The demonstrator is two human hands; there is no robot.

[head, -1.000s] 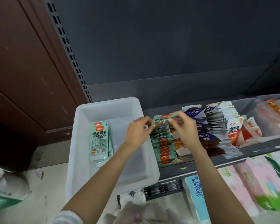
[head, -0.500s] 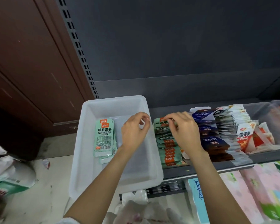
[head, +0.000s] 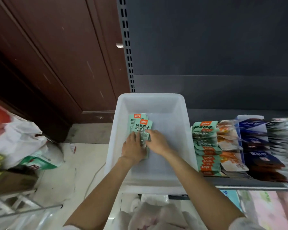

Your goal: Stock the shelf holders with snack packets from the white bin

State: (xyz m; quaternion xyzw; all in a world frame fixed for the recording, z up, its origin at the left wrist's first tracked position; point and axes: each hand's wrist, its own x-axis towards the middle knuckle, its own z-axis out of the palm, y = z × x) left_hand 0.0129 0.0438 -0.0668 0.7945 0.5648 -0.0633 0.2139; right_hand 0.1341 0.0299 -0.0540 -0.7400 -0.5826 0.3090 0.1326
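Small stack of mint-green snack packets (head: 140, 128), orange logo, black print, lies by left wall of white plastic bin (head: 178, 113); gripped by left hand (head: 133, 149) and right hand (head: 157, 142), fingers curled.

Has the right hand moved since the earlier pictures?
Yes. The right hand has left the row of mint-green snack packets on the shelf and gone leftward into the white plastic bin, onto the packets there.
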